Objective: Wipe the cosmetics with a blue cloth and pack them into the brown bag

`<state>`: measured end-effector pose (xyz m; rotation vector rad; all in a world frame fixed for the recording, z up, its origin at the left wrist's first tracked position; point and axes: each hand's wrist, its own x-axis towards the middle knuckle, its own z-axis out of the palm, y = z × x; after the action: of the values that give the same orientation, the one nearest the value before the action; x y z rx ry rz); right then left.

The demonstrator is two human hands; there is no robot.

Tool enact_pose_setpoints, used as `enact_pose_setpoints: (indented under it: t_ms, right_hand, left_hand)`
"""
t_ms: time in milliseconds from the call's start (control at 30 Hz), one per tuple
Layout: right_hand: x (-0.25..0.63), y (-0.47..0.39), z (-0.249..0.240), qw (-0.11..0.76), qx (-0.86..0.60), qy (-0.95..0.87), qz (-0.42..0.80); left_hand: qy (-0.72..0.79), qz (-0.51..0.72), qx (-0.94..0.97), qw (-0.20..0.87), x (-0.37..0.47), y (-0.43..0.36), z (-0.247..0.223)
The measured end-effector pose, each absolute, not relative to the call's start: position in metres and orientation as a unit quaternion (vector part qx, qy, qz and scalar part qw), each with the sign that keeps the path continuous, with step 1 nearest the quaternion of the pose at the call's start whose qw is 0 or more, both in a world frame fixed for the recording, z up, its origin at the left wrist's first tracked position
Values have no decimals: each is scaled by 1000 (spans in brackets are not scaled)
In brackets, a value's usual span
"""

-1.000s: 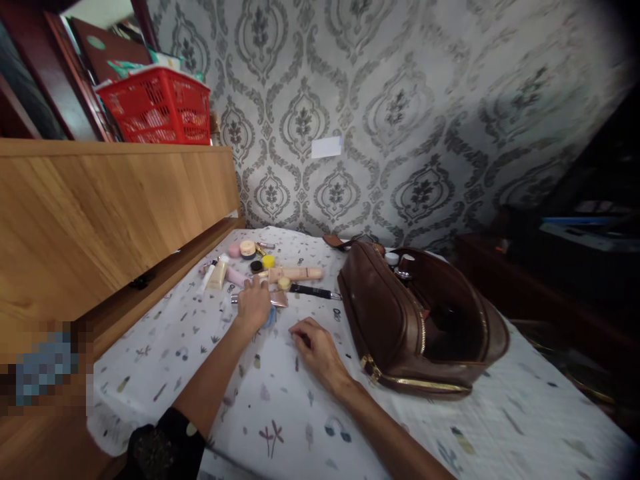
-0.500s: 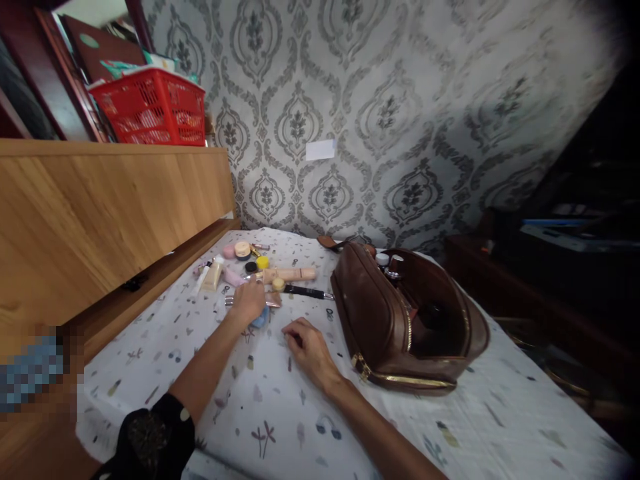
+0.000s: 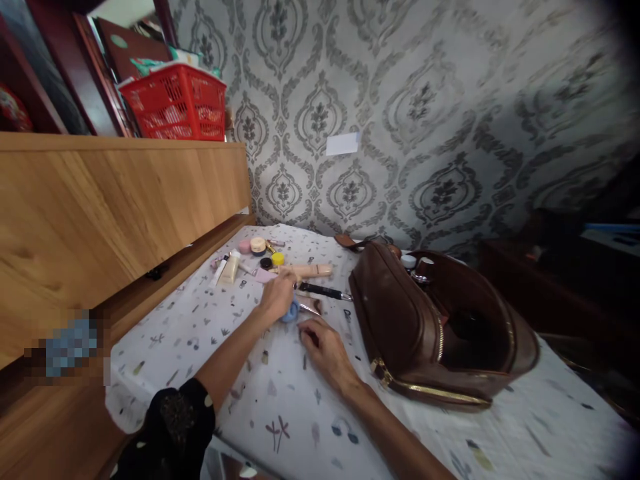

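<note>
Slid rightward, shiny pinkish metallic-looking tube (image 3: 310,305) and all, to just beyond the right hand (image 3: 327,350); keep left hand (image 3: 278,295) clear of the slim black pen (image 3: 324,291), unable to tell whether pinching with either.

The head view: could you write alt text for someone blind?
A person's left hand is among small cosmetics on a patterned white cloth; the right hand is nearby, loosely curled. An open brown bag stands at right, a red basket on a wooden cabinet at left.
</note>
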<state>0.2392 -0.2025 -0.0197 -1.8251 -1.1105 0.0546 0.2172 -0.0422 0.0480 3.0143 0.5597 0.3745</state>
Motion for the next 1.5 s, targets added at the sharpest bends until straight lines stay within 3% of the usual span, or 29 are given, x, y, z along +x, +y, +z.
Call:
enact_pose_setpoints:
  t_ms: [300,700,1100,1500]
  right_hand:
    - [238,-203,-16,472,-754,-456,17]
    - [238,-204,-13,459,-758,-462,23]
    - [238,-205,-14,468,-753,-462,24]
    - [234,-205,-9,478,-755,-448,36]
  left_hand:
    - [438,201,876,-14,176,77,46]
    - [212,181,960,0,170,42,6]
    - [262,270,925,50,167,62,7]
    - [322,225,919,40,165,63,10]
